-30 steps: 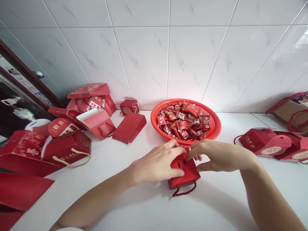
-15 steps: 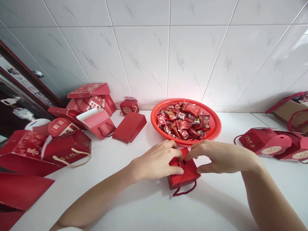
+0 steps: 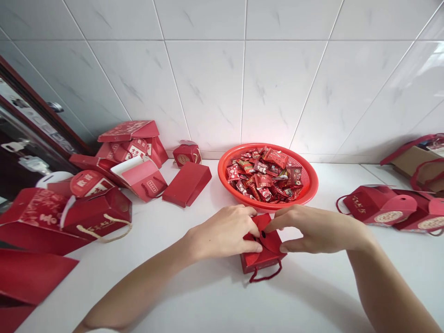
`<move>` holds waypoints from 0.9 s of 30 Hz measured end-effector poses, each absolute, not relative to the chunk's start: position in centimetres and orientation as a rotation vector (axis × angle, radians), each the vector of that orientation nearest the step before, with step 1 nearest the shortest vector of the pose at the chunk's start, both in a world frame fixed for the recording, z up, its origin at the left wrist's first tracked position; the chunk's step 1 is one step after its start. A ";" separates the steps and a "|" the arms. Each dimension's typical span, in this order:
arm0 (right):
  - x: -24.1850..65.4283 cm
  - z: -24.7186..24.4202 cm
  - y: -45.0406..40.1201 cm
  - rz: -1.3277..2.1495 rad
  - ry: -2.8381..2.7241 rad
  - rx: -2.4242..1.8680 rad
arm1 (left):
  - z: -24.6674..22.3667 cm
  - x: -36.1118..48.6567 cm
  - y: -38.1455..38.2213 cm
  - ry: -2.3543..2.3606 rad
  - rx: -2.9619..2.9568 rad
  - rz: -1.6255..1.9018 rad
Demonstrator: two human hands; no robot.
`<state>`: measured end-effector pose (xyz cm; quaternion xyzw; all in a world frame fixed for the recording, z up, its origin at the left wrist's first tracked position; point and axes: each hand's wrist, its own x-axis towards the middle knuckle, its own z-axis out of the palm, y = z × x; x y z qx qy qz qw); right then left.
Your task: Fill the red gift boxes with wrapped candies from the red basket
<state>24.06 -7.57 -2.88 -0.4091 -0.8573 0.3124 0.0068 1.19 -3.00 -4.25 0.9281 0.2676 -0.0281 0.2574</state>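
Note:
A small red gift box [image 3: 259, 264] with a dark red rope handle stands on the white counter in front of me. Its top flaps overlap, and a dark hole shows in one of them. My left hand [image 3: 229, 231] grips the box from the left, thumb and fingertips on the flaps. From the other side my right hand [image 3: 308, 229] has its thumb at the right edge and its index finger on the top flap. Some fingertips are hidden behind the box. Just behind it sits a red plastic basket [image 3: 312, 185] heaped with wrapped candies [image 3: 263, 180].
Several red boxes [image 3: 97, 212] crowd the left side, with a flat red box [image 3: 187, 184] and a tiny box [image 3: 186, 154] near the tiled wall [image 3: 204, 83]. Two closed red boxes [image 3: 378, 206] stand at right. Keys [image 3: 33, 163] hang at far left.
The box's top flaps have lifted and shifted a little under my fingers, so more of their curved edges shows. Both hands stay on the box.

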 end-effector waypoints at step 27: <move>21.1 -10.8 -12.2 0.255 -1.869 -1.127 | -3.6 -0.4 -0.7 0.513 2.515 0.093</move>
